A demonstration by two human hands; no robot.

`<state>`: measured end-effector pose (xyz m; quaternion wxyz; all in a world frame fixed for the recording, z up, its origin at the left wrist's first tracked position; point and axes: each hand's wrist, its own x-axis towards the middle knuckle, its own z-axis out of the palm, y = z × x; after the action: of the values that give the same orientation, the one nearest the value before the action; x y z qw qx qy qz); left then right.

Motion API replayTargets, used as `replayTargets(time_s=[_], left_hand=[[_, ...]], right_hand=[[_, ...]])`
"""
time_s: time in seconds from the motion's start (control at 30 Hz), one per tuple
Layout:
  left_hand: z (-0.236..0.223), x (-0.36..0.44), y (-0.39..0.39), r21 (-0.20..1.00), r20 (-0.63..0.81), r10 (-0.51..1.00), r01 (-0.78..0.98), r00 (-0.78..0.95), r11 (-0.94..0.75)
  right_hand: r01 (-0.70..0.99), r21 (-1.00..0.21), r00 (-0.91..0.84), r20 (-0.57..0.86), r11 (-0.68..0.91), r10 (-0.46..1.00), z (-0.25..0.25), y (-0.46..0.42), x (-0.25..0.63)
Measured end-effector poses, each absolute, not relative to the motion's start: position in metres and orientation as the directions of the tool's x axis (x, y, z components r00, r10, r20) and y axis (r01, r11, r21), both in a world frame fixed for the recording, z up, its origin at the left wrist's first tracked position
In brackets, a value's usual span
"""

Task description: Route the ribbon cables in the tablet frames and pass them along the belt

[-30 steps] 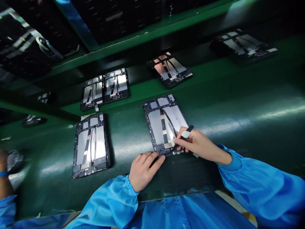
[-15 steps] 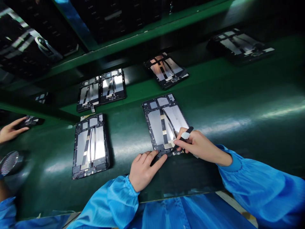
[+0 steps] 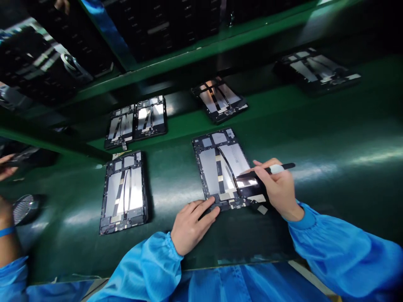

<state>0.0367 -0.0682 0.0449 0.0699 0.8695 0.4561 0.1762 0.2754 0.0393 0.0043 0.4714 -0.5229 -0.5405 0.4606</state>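
An opened tablet (image 3: 209,170) lies on the green bench in front of me, its grey inside, black ribbon cable and small board exposed. At its lower left corner my left hand (image 3: 193,224) presses the frame, the fingers on top and the thumb at the bottom edge. In my right hand (image 3: 280,188) are slim black tweezers (image 3: 286,166) wrapped with white tape. Their tip points left, over the tablet's right half near the black cable; whether it touches is unclear. A small pale tab (image 3: 262,209) sticks out at the tablet's lower right corner.
Another opened tablet (image 3: 108,188) lies to the left. Farther back are a pair of tablets (image 3: 150,119), a single tablet (image 3: 220,98) and one at the far right (image 3: 317,69). A green post (image 3: 72,144) crosses the left. A co-worker's arm (image 3: 6,235) is near a round, ribbed object (image 3: 25,209).
My right hand has moved right and up from the tablet's bottom edge, bringing the tweezers over its right half. My left hand stays at the corner. A co-worker's hand has shifted left.
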Motion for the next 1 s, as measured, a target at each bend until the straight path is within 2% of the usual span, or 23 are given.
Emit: replayTargets(time_s=[0.03,0.1,0.2,0.27,0.33,0.5,0.6,0.7,0.8,0.9,1.0], left_hand=[[0.047,0.039,-0.068,0.254,0.267,0.808,0.771,0.525,-0.584],[0.053,0.045,-0.065,0.161,0.27,0.79,0.783,0.55,-0.601],[0.057,0.048,-0.056,-0.009,0.151,0.811,0.821,0.565,-0.57],[0.056,0.043,-0.04,-0.092,0.098,0.842,0.848,0.53,-0.522],[0.052,0.032,-0.012,-0.112,0.079,0.887,0.888,0.456,-0.447],[0.042,0.002,0.097,-0.039,0.045,0.973,0.973,0.228,-0.227],[0.038,-0.015,0.155,0.07,0.069,0.99,0.989,0.125,-0.13],[0.036,-0.032,0.183,0.249,0.12,0.993,0.968,-0.012,-0.018],[0.037,-0.055,0.184,0.468,0.22,0.925,0.866,-0.309,0.178],[0.043,-0.081,0.181,0.714,0.21,0.671,0.581,-0.711,0.391],[0.051,-0.102,0.184,0.879,0.012,0.402,0.201,-0.916,0.431]], right_hand=[[0.068,-0.997,-0.053,-0.031,-0.028,0.998,0.003,0.04,0.274],[-0.059,-0.986,-0.282,-0.133,-0.156,0.95,0.003,0.042,0.269],[-0.163,-0.968,-0.478,-0.093,-0.193,0.873,0.003,0.044,0.261],[-0.222,-0.957,-0.476,-0.059,-0.185,0.878,0.002,0.046,0.257],[-0.255,-0.948,-0.421,-0.069,-0.191,0.904,0.001,0.048,0.256],[-0.231,-0.945,-0.225,-0.182,-0.234,0.957,-0.004,0.047,0.26],[-0.171,-0.961,-0.213,-0.177,-0.215,0.961,-0.004,0.045,0.26],[-0.128,-0.97,-0.221,-0.175,-0.206,0.959,-0.005,0.046,0.258],[-0.106,-0.96,-0.206,-0.234,-0.26,0.95,-0.006,0.05,0.256],[-0.099,-0.949,-0.214,-0.273,-0.299,0.938,-0.008,0.055,0.253],[-0.09,-0.951,-0.22,-0.269,-0.294,0.938,-0.009,0.057,0.251]])
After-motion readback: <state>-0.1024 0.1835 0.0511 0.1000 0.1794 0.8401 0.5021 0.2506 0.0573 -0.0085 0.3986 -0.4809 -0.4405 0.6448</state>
